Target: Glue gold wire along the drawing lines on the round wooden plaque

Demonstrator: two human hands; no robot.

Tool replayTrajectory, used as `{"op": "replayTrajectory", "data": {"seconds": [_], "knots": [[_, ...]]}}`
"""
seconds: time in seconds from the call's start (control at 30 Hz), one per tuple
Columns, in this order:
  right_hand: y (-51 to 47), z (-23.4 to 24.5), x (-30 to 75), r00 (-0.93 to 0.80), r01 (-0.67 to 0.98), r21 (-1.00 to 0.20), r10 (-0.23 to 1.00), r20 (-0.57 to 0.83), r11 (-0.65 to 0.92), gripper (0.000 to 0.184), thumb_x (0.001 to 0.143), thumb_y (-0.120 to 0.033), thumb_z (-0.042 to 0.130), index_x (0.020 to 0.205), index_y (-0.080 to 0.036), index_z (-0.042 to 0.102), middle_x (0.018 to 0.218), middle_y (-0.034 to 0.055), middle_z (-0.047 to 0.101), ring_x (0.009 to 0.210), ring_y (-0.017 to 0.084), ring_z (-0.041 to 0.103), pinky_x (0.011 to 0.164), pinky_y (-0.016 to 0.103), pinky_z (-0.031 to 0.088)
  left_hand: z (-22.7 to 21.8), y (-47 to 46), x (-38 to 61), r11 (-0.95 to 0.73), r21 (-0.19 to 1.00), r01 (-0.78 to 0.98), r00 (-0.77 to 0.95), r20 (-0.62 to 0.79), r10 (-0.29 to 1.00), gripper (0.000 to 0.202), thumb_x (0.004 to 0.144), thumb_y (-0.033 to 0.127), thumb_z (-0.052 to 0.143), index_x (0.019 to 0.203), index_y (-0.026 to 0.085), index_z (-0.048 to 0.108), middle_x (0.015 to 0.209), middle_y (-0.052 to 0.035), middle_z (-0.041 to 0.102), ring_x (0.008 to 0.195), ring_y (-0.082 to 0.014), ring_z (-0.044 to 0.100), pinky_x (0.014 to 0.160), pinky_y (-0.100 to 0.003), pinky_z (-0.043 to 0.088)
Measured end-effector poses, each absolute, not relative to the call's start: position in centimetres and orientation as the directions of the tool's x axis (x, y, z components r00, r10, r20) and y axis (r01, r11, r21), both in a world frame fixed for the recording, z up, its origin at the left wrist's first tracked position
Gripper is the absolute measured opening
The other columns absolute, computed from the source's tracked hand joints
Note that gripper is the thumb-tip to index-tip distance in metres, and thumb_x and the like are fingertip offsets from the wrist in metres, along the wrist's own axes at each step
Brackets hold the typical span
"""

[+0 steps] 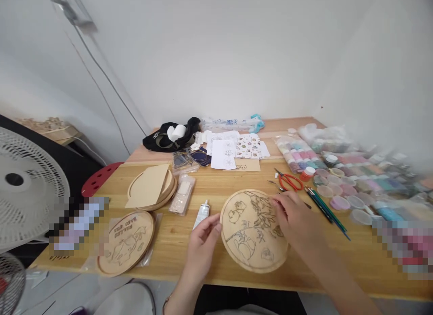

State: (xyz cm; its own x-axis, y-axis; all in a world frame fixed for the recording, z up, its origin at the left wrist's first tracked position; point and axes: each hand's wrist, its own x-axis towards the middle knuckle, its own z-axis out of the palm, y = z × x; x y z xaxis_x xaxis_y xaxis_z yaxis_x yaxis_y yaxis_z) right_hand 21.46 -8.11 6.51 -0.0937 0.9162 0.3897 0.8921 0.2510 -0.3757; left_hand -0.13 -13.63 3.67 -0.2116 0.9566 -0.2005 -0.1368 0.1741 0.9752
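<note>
A round wooden plaque [252, 231] with a dark burned-line drawing of plants and figures lies on the table, and both hands are on its rim. My left hand [203, 243] grips its left edge, with a white glue tube [202, 214] just beyond the fingers. My right hand [294, 220] holds the upper right edge, its fingers lying over the drawing. Red-handled scissors [289, 182] and several paintbrushes [328, 211] lie close to my right hand.
To the left are a second engraved plaque [126, 243] and stacked wooden discs [152, 191] under a tan sheet. Paint pots [341, 188] crowd the right. Printed papers [223, 155] and a black bag [169, 136] lie at the back. A white fan [27, 184] stands left of the table.
</note>
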Motion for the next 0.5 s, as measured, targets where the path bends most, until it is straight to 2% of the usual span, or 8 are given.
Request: {"op": "replayTrajectory", "data": {"seconds": [0.03,0.1,0.17,0.3,0.5], "knots": [[-8.6,8.0,21.4,-0.113,0.866,-0.389,0.88,0.462,0.315,0.025,0.091,-0.025,0.042,0.083,-0.02,0.065,0.082,0.0057,0.067,0.072,0.019,0.066,0.059,0.029,0.049,5.0,-14.2,-0.2,0.161,0.955,-0.25,-0.251,-0.224,0.942,0.04,0.071,0.043,0.073,0.101,0.017,0.073,0.109,-0.0104,0.073,0.109,-0.028,0.064,0.098,-0.039,0.048],[-9.9,10.9,20.9,-0.144,0.817,-0.408,0.83,0.538,0.406,0.021,0.09,-0.026,0.046,0.083,-0.021,0.065,0.079,0.0035,0.068,0.069,0.017,0.066,0.057,0.027,0.051,8.0,-15.6,-0.3,0.119,0.894,-0.433,-0.223,-0.235,0.946,0.044,0.068,0.048,0.075,0.1,0.017,0.074,0.11,-0.0106,0.072,0.114,-0.0317,0.061,0.098,-0.04,0.049],[-11.3,13.3,20.3,-0.137,0.774,-0.445,0.805,0.578,0.451,0.018,0.09,-0.024,0.048,0.089,-0.02,0.066,0.084,0.0027,0.07,0.065,0.013,0.066,0.055,0.024,0.052,10.6,-17.2,-0.3,0.085,0.865,-0.495,-0.204,-0.21,0.956,0.048,0.069,0.054,0.073,0.101,0.018,0.075,0.109,-0.0097,0.073,0.118,-0.0346,0.058,0.098,-0.042,0.05],[-13.2,15.9,19.1,-0.169,0.744,-0.445,0.784,0.598,0.499,0.017,0.089,-0.021,0.053,0.1,-0.021,0.066,0.094,0.0017,0.073,0.068,0.011,0.067,0.056,0.021,0.053,13.7,-19.6,-0.4,0.112,0.829,-0.547,-0.253,-0.292,0.922,0.049,0.069,0.061,0.069,0.098,0.022,0.076,0.096,-0.0059,0.075,0.114,-0.0349,0.062,0.092,-0.043,0.056],[-14.6,16.7,18.4,-0.252,0.735,-0.392,0.759,0.6,0.554,0.016,0.089,-0.017,0.053,0.098,-0.023,0.065,0.086,-0.001,0.072,0.063,0.01,0.065,0.054,0.019,0.05,14.6,-20.8,-0.6,0.128,0.854,-0.504,-0.357,-0.341,0.87,0.055,0.067,0.051,0.071,0.113,0.021,0.07,0.103,-0.0066,0.074,0.113,-0.0357,0.062,0.091,-0.043,0.056]]}}
